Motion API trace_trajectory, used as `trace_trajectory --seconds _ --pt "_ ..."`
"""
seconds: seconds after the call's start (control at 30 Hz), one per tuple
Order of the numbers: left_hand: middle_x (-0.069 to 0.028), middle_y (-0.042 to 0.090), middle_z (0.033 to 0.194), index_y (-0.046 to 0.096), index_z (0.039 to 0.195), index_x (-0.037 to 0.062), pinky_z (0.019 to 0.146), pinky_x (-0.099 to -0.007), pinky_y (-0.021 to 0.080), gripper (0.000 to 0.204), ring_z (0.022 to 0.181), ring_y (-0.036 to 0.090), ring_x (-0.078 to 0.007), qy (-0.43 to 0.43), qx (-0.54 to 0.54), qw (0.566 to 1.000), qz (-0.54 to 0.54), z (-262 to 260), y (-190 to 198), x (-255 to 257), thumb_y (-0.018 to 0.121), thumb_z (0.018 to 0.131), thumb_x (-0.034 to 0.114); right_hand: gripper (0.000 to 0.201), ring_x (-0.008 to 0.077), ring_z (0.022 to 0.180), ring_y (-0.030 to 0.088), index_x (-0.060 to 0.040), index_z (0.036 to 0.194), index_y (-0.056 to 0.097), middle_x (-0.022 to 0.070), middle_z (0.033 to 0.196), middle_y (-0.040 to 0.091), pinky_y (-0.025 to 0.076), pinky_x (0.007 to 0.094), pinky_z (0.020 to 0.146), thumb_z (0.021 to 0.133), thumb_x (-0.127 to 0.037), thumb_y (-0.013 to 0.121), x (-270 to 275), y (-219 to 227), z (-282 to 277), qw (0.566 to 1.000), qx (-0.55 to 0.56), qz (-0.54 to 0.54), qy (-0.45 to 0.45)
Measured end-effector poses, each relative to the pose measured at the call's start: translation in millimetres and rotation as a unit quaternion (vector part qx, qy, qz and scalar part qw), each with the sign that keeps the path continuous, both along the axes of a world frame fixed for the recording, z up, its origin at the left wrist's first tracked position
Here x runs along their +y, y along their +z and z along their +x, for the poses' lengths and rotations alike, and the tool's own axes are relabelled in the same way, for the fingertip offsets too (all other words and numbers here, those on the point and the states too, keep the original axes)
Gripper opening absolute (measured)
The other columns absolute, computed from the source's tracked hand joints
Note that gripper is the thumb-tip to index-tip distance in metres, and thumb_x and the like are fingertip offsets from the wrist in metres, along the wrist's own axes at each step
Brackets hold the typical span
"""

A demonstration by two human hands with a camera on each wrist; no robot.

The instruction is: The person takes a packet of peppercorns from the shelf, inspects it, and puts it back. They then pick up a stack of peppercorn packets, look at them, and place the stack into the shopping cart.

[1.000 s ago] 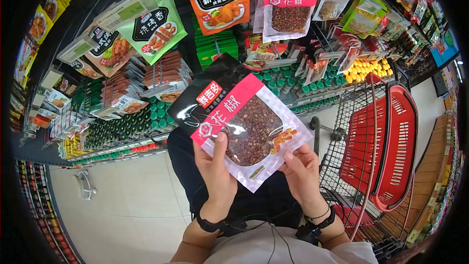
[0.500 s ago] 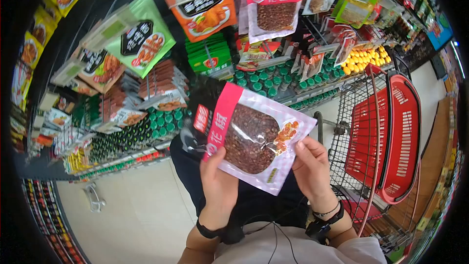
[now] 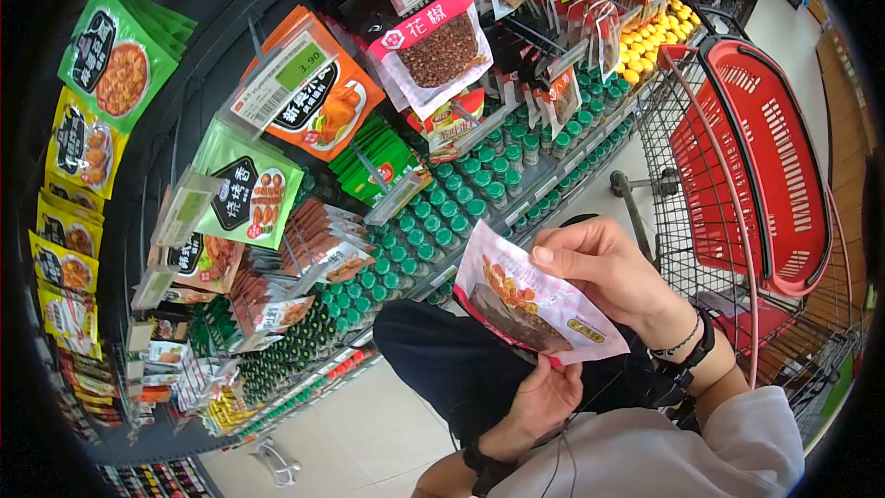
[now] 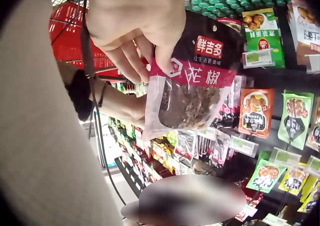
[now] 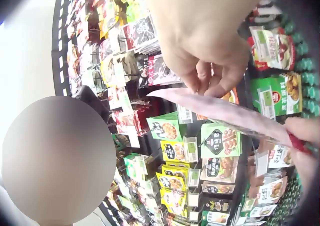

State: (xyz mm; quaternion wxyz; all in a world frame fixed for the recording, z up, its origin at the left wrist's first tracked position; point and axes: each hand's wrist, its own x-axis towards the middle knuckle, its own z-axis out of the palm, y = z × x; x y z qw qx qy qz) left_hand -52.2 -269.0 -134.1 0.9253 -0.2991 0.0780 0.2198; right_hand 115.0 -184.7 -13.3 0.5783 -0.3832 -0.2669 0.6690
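Both hands hold a pink, white and black packet of Sichuan peppercorns (image 3: pixel 516 309), tilted steeply in front of the body. My right hand (image 3: pixel 613 272) pinches its pale end from above, thumb on the printed face. Lower down, my left hand (image 3: pixel 539 397) grips the black and pink end, its thumb by the pink band. In the left wrist view the packet's front (image 4: pixel 192 103) shows dark peppercorns through a clear window. The right wrist view has the packet (image 5: pixel 225 113) nearly edge-on, with the right-hand fingers (image 5: pixel 217 86) at its edge.
A matching peppercorn packet (image 3: pixel 433 51) hangs on the rack ahead, beside orange (image 3: pixel 318 97) and green (image 3: pixel 244 189) seasoning packets. Rows of green-capped jars (image 3: pixel 442 221) stand below. At the right is a wire cart (image 3: pixel 682 221) with a red basket (image 3: pixel 756 166).
The packet has moved right and tilted from lying broad face up to a steep slant. My right hand has risen above the left. The head view has turned, showing the shelves at a slant.
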Motion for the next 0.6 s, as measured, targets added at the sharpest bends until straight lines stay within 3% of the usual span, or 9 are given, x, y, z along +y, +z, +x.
trace_trajectory --seconds 0.27,0.6 --pt "0.0055 0.062 0.097 0.065 0.093 0.0162 0.082 -0.0268 0.045 0.012 0.101 0.052 -0.0094 0.011 -0.025 0.999 0.017 -1.1 -6.4 -2.5 0.063 0.082 0.02 0.019 0.0029 0.062 0.053 0.0005 0.085 0.068 0.0004 0.074 0.065 0.04 0.0186 0.057 0.084 -0.018 0.065 6.7 1.7 0.3 0.995 -0.01 0.027 0.095" --pt "-0.0051 0.06 0.101 0.061 0.099 0.0045 0.086 -0.0258 0.05 0.017 0.099 0.054 -0.0166 0.074 -0.012 0.995 -0.07 -1.4 -7.3 7.2 0.06 0.083 0.007 0.018 0.0039 0.066 0.055 0.0015 0.083 0.069 0.0016 0.075 0.065 0.041 0.0191 0.06 0.083 -0.016 0.066 7.5 7.9 6.6 0.995 -0.029 0.019 0.098"
